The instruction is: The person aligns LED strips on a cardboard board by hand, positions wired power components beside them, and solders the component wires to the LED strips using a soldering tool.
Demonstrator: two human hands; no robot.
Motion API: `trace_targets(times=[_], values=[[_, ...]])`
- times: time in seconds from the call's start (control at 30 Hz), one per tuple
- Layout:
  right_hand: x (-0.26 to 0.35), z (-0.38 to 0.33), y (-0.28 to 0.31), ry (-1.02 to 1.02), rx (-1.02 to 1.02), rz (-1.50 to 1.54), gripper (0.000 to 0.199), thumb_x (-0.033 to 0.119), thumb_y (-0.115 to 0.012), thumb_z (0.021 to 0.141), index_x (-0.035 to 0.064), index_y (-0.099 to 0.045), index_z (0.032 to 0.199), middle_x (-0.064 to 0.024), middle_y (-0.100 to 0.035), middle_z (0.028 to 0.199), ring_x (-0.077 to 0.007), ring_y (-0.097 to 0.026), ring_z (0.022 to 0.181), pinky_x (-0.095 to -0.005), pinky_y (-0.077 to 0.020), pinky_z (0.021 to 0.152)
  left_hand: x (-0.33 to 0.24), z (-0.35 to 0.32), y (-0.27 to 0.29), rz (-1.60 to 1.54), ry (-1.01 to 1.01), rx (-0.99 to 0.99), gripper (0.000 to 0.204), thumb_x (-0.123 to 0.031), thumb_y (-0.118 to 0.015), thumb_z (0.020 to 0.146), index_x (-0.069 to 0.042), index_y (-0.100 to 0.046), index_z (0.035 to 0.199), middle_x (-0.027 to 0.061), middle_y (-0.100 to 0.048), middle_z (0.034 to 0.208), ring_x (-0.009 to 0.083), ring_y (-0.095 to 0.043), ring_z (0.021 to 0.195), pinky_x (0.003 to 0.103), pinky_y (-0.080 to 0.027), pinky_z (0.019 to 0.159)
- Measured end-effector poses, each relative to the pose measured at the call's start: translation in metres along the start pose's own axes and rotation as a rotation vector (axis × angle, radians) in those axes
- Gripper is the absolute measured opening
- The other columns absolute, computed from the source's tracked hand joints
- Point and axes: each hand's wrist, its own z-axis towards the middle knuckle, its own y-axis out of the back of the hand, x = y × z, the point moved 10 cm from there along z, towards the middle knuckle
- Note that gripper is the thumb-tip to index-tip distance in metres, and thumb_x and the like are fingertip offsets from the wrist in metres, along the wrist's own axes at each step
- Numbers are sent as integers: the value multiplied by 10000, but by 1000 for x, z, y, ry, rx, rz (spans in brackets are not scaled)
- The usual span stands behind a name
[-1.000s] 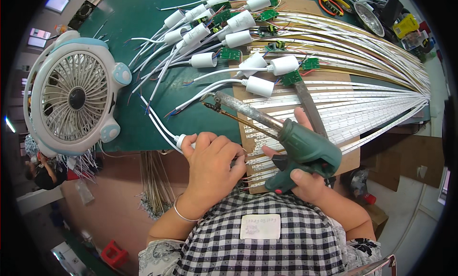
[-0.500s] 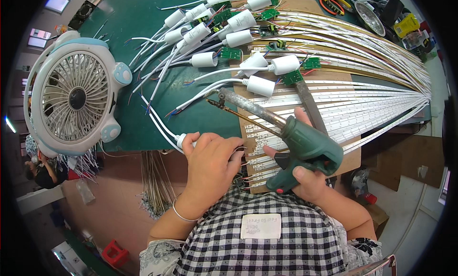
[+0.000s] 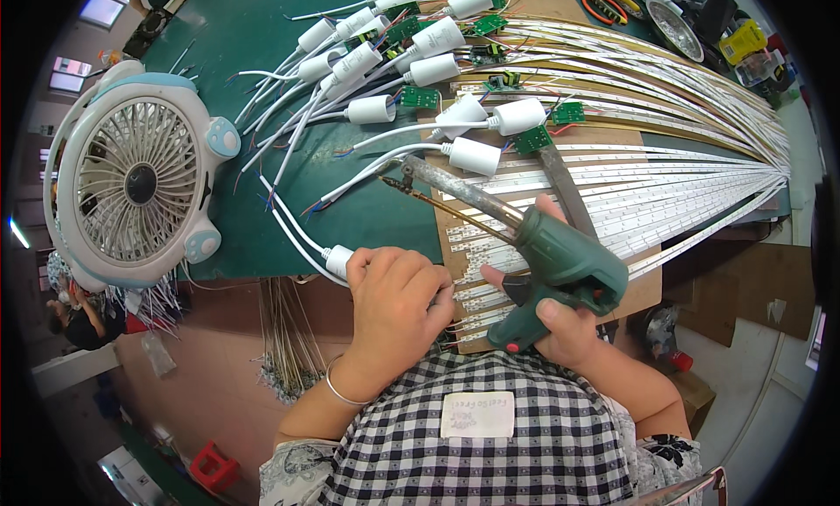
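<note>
My right hand (image 3: 567,331) is wrapped round the handle of a green soldering gun (image 3: 573,261), whose metal barrel and thin feed tube point up and left above the strips. My left hand (image 3: 398,300) is closed at the left edge of a brown board (image 3: 455,254), its fingertips by the ends of white LED strips (image 3: 569,213). What its fingers pinch is hidden. From under this hand a white cylindrical housing (image 3: 338,261) with a white cable sticks out. Farther off lie more white housings (image 3: 475,157) with cables and green circuit boards (image 3: 533,139).
A white and blue fan (image 3: 140,184) stands at the left of the green table (image 3: 262,243). A flat metal bar (image 3: 569,191) lies across the strips. At the far right are pliers (image 3: 604,4) and a metal dish (image 3: 675,31). Another person (image 3: 83,318) sits at the far left.
My left hand has shifted slightly right and its fingers have drawn together; the thin wire seen at its fingertips is hidden now. The soldering gun has hardly moved.
</note>
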Motion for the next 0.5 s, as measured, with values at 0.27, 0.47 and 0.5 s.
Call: trace_targets(times=[0.27,0.47,0.5], values=[[-1,-2,1,-13,-33,3,964,279,-729,765,113,-144,1513,-35,-170,1541,-210,-297,1372,-535,-392,1075,2,0,-2,2,-23,42,147,-64,-720,639,-121,-623,733,-15,-566,752,195,-548,802,372,-328,813],[3,-12,-1,-24,-48,23,937,298,-750,770,103,-193,1498,-53,-246,1499,-210,-359,1327,-517,-414,1050,4,-1,-3,-11,-28,46,147,-66,-721,641,-124,-626,737,-17,-567,747,197,-548,804,374,-331,817],[8,-17,-2,-30,-47,32,908,306,-755,778,97,-230,1488,-75,-339,1459,-210,-429,1280,-482,-455,1018,6,-3,-3,-10,-24,42,147,-66,-721,641,-124,-626,737,-17,-567,747,197,-548,804,374,-331,817]])
